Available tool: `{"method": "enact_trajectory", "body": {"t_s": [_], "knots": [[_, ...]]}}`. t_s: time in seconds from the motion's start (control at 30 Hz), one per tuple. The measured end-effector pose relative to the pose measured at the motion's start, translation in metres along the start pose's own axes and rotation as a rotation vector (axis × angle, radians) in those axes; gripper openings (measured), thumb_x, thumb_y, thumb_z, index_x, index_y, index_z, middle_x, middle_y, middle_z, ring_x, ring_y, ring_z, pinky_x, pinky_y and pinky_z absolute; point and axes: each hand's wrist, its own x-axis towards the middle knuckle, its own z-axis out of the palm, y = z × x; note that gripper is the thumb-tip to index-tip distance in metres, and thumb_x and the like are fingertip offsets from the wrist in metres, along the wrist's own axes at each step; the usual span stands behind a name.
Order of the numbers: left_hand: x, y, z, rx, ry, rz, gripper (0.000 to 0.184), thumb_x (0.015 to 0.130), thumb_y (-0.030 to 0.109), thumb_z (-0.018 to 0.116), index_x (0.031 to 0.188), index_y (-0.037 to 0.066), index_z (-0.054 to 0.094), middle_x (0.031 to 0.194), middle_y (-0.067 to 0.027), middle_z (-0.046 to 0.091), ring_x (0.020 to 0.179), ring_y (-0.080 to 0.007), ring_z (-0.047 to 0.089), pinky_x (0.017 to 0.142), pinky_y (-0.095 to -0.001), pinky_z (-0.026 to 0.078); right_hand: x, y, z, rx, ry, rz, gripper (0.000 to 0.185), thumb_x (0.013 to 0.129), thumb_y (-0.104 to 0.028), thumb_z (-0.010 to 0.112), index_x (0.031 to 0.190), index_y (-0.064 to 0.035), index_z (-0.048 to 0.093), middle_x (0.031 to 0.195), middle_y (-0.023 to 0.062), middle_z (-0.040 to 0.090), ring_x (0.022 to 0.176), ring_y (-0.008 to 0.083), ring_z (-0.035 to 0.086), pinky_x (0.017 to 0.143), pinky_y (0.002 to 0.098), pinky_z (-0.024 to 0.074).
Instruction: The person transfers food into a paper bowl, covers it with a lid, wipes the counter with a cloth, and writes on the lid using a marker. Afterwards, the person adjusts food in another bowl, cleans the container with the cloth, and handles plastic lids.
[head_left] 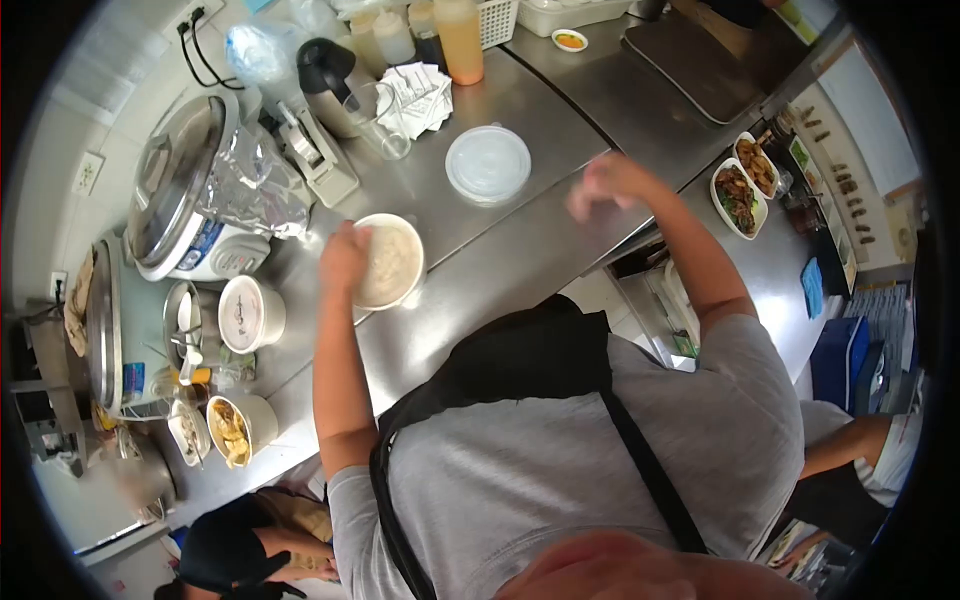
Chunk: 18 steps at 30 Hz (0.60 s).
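My left hand [345, 262] grips the left side of a round white bowl [418, 275], fingers at its rim. Inside the bowl is a pale, creamy liquid [390, 262]. My right hand [610, 185] hovers over the steel counter, apart from the bowl and smeared by motion; whether its fingers hold anything cannot be made out. Between the hands and farther back sits a round translucent plastic lid [488, 163]. Left of my left hand stands a lidded white tub [252, 314].
A large white cooker [180, 190] and a slicer-like tool [318, 160] stand at left. Sauce bottles [459, 40], a clear cup [380, 125] and paper slips [420, 97] are at the back. Filled food bowls [740, 200] stand at right. Other people [225, 545] are nearby.
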Motion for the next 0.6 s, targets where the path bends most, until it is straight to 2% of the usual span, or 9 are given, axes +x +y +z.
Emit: {"method": "enact_trajectory", "body": {"t_s": [0.07,0.17,0.23,0.33,0.4,0.47,0.5,0.57,0.6], "knots": [[0.006,-0.031,0.001,-0.179,-0.052,-0.057,0.038,0.084,0.035,0.042,0.105,0.004,0.050,0.093,-0.0193,0.056,0.084,-0.0328,0.054,0.072,-0.0376,0.042,0.062,0.044,0.002,-0.265,0.512,-0.282,0.033,0.068,-0.006,0.047,0.098,-0.0124,0.058,0.085,0.0107,0.059,0.074,0.0314,0.056,0.066,0.0371,0.0446],[-0.017,-0.053,0.004,-0.490,0.060,-0.184,0.034,0.085,0.029,0.041,0.102,0.001,0.052,0.088,-0.0172,0.058,0.079,-0.0267,0.055,0.070,-0.0352,0.042,0.081,0.047,0.034,-0.567,0.560,-0.294,0.036,0.069,-0.006,0.046,0.101,-0.0175,0.058,0.104,0.0088,0.053,0.094,0.0321,0.050,0.078,0.0350,0.0419],[-0.034,-0.047,0.010,-0.714,0.283,-0.240,0.028,0.085,0.019,0.041,0.104,0.002,0.052,0.083,-0.0090,0.058,0.072,-0.0154,0.052,0.066,-0.0285,0.041,0.091,0.055,0.028,-0.551,0.454,-0.336,0.038,0.068,-0.004,0.048,0.103,-0.0141,0.057,0.107,0.0100,0.050,0.097,0.0308,0.047,0.080,0.0334,0.0405],[-0.053,-0.049,0.015,-1.163,0.430,-0.281,0.027,0.085,0.013,0.039,0.107,0.002,0.050,0.081,-0.0037,0.056,0.069,-0.0099,0.049,0.066,-0.0240,0.040,0.101,0.056,0.005,-0.380,0.202,-0.441,0.028,0.071,-0.008,0.049,0.098,-0.0090,0.058,0.100,0.0119,0.053,0.093,0.0316,0.049,0.077,0.0339,0.0410],[-0.061,-0.048,0.019,-1.227,0.508,-0.277,0.029,0.084,0.008,0.036,0.109,0.002,0.048,0.084,-0.0029,0.054,0.069,-0.0079,0.047,0.067,-0.0218,0.039,0.117,0.019,-0.002,-0.425,0.004,-0.256,0.021,0.074,-0.013,0.050,0.092,-0.0066,0.059,0.092,0.0133,0.055,0.090,0.0308,0.051,0.074,0.0351,0.0417],[-0.063,-0.043,0.021,-1.239,0.549,-0.272,0.033,0.082,0.005,0.033,0.112,0.002,0.046,0.092,-0.0044,0.052,0.075,-0.0084,0.046,0.071,-0.0213,0.038,0.120,-0.046,0.003,-0.539,-0.105,-0.374,0.018,0.077,-0.015,0.049,0.088,-0.0062,0.059,0.081,0.0124,0.057,0.078,0.0264,0.053,0.068,0.0346,0.0431],[-0.066,-0.040,0.021,-1.218,0.554,-0.276,0.035,0.081,0.004,0.032,0.113,0.002,0.045,0.099,-0.0064,0.051,0.082,-0.0099,0.047,0.075,-0.0218,0.038,0.119,-0.095,0.024,-0.625,-0.122,-0.590,0.017,0.079,-0.015,0.048,0.087,-0.0070,0.060,0.073,0.0108,0.058,0.068,0.0224,0.054,0.064,0.0334,0.0441],[-0.073,-0.027,0.016,-1.190,0.531,-0.343,0.040,0.077,0.001,0.029,0.114,0.001,0.043,0.108,-0.0106,0.049,0.094,-0.0138,0.047,0.083,-0.0237,0.035,0.126,-0.157,0.080,0.059,-0.282,-0.637,0.030,0.082,-0.033,0.049,0.083,-0.0045,0.058,0.067,0.0009,0.056,0.060,0.0113,0.048,0.055,0.0293,0.0415],[-0.076,-0.025,0.020,-1.117,0.574,-0.310,0.039,0.077,0.001,0.030,0.113,0.000,0.044,0.106,-0.0109,0.049,0.092,-0.0145,0.047,0.083,-0.0242,0.036,0.141,-0.187,0.099,0.031,-0.390,-0.504,0.029,0.082,-0.033,0.050,0.087,-0.0054,0.059,0.070,0.0020,0.056,0.062,0.0101,0.049,0.057,0.0262,0.0420]]}}
